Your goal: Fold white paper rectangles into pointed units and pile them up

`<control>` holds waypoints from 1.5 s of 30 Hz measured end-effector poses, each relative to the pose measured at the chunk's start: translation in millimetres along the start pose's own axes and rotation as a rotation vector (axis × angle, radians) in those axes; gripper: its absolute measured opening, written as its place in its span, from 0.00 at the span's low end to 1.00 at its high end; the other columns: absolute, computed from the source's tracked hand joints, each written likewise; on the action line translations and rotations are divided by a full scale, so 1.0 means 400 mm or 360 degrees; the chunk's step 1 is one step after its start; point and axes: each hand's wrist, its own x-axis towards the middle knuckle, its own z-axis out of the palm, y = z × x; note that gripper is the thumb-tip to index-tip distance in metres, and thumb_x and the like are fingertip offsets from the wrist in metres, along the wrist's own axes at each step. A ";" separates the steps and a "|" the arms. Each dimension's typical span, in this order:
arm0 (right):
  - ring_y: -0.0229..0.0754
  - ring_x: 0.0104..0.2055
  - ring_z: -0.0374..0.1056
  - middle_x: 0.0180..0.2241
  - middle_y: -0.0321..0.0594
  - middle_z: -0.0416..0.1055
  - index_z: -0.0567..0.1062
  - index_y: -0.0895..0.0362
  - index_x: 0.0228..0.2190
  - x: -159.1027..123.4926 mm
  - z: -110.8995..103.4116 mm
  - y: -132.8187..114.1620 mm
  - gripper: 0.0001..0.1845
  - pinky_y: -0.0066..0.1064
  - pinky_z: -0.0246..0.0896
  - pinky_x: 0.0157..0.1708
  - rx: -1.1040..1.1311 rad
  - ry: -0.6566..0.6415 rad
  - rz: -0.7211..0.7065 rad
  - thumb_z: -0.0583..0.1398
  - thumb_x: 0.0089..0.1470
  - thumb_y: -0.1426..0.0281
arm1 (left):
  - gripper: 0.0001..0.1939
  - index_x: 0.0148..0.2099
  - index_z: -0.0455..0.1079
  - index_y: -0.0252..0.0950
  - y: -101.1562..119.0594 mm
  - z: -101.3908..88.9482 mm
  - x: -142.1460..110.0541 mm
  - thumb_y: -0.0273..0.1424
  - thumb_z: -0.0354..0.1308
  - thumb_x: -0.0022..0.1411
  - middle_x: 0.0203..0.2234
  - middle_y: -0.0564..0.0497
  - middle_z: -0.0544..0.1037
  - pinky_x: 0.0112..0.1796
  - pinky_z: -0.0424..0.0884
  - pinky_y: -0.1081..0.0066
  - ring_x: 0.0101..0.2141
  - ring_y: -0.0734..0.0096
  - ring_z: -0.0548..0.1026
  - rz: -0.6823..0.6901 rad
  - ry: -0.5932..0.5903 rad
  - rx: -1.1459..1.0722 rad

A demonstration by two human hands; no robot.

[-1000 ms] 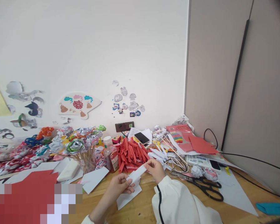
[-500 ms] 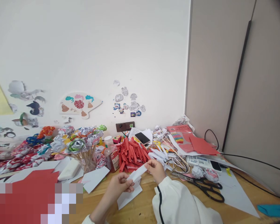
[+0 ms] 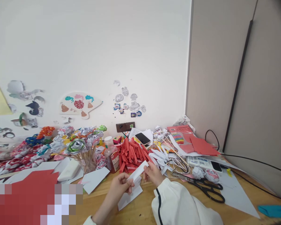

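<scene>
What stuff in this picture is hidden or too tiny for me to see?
All in the head view:
- White strip: its near end is hidden by the left hand.
- Red paper: big blurry squares cover its near part.
- Left sleeve: mostly cut off by the bottom edge.
- Red-and-white label: print too small to read.

Red 囍 (image 3: 79,104), apparently, on white fan (image 3: 86,106)

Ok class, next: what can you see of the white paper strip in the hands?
The white paper strip looks narrow, seemingly folded, and plain on its visible face. It slants up to the right over more white paper. The left hand grips its lower end; the right hand is at its far end.
</scene>
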 end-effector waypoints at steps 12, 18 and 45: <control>0.27 0.08 0.47 0.05 0.28 0.52 0.63 0.60 0.11 -0.006 0.011 0.013 0.25 0.22 0.43 0.10 -0.0170 -0.0129 0.0117 0.52 0.41 0.51 | 0.18 0.21 0.59 0.34 0.007 0.024 -0.010 0.41 0.61 0.36 0.12 0.56 0.72 0.14 0.56 0.79 0.09 0.82 0.63 -0.0054 -0.0135 -0.0097; 0.28 0.07 0.46 0.04 0.26 0.51 0.60 0.58 0.12 0.015 -0.064 -0.022 0.24 0.22 0.41 0.09 -0.0002 0.0191 -0.0014 0.51 0.41 0.51 | 0.19 0.21 0.58 0.34 0.002 0.006 -0.007 0.41 0.62 0.35 0.12 0.56 0.72 0.13 0.55 0.80 0.08 0.83 0.62 -0.0104 -0.0088 -0.0123; 0.27 0.14 0.54 0.16 0.31 0.61 0.67 0.61 0.26 -0.004 -0.005 -0.012 0.23 0.20 0.48 0.14 -0.0066 -0.0277 -0.0069 0.51 0.43 0.52 | 0.17 0.30 0.64 0.33 0.002 0.024 -0.014 0.43 0.55 0.44 0.23 0.52 0.72 0.24 0.66 0.72 0.22 0.71 0.71 -0.0110 -0.0304 0.0001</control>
